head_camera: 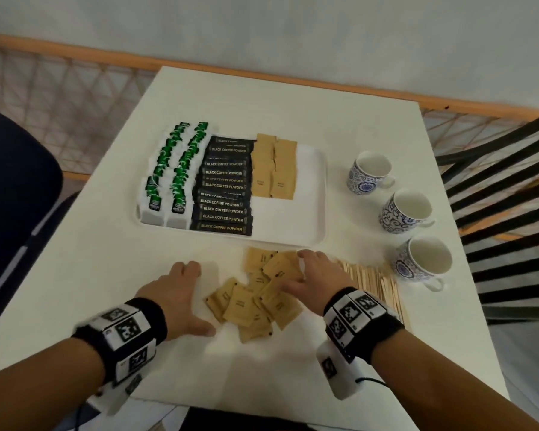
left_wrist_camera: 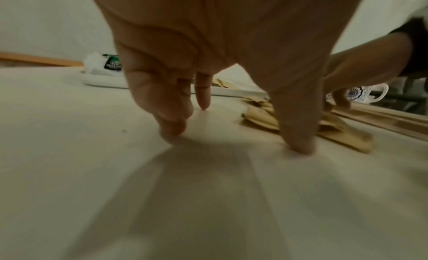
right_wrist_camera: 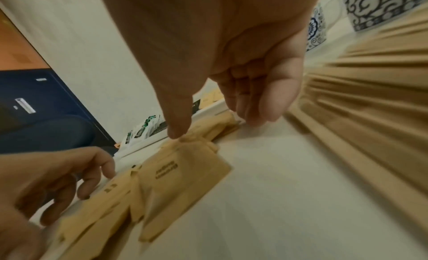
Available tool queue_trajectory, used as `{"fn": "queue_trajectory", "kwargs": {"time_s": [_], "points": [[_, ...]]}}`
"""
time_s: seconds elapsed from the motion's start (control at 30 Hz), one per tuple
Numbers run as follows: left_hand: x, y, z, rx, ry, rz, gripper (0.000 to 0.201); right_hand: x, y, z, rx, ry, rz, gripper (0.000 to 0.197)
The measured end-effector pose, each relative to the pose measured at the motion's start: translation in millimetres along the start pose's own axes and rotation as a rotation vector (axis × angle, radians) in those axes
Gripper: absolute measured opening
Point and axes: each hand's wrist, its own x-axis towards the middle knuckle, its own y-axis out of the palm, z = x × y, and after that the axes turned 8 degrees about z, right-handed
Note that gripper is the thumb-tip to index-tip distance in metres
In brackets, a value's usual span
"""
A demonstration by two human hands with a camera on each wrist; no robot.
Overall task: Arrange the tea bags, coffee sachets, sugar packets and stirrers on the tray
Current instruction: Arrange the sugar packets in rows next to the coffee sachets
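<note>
Resting right hand [head_camera: 311,272] thumb on sugar packets [right_wrist_camera: 185,174], per wrist view

The left hand [left_wrist_camera: 208,53] rests its fingertips [left_wrist_camera: 172,130] on the table [left_wrist_camera: 92,172], holding nothing. Just beyond its thumb lie loose sugar packets [left_wrist_camera: 261,118], stirrers [left_wrist_camera: 382,121] past them.
</note>
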Motion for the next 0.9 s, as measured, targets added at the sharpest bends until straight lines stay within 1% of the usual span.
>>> {"fn": "queue_trajectory", "kwargs": {"time_s": [0.1,0.17,0.2,0.27,0.37,0.43,0.47,0.5,0.6,0.67,0.7,0.73,0.8,0.83,0.9], "points": [[4,6,-8,-0.130,0.056,-0.028,0.077,9,3,9,-0.036,0.025,-0.010,0.073],[9,7,-16,-0.210,0.089,-0.039,0.067,13,5,15,0.006,0.028,0.001,0.070],[11,6,-20,-0.258,0.100,-0.041,0.065,15,5,17,0.038,0.027,0.011,0.070],[14,7,-27,-0.345,0.107,-0.033,0.071,19,4,21,0.070,0.030,0.023,0.071],[18,7,-34,-0.443,0.099,0.020,0.090,21,5,23,0.098,0.016,-0.001,0.075],[20,6,-39,-0.504,0.094,0.024,0.095,22,8,23,0.111,0.003,-0.005,0.070],[20,6,-42,-0.533,0.094,0.008,0.094,22,9,23,0.117,-0.005,-0.006,0.065],[21,6,-46,-0.559,0.097,-0.014,0.089,23,11,22,0.122,-0.010,-0.009,0.059],[25,4,-55,-0.586,0.097,-0.051,0.062,28,15,19,0.118,-0.031,-0.001,0.045],[28,2,-56,-0.597,0.091,-0.023,0.047,28,15,17,0.137,-0.064,0.011,0.030],[28,1,-54,-0.632,0.082,-0.002,0.039,26,13,16,0.169,-0.084,0.010,0.021],[28,-1,-51,-0.669,0.073,0.013,0.031,24,10,14,0.216,-0.100,0.002,0.016],[29,-5,-41,-0.711,0.052,0.011,0.018,18,3,10,0.288,-0.123,-0.013,0.014],[30,-7,-35,-0.730,0.044,0.001,0.013,14,-1,9,0.304,-0.144,0.002,0.012],[31,-11,-26,-0.785,0.043,-0.028,0.007,9,-3,7,0.299,-0.171,0.105,0.010]]}}
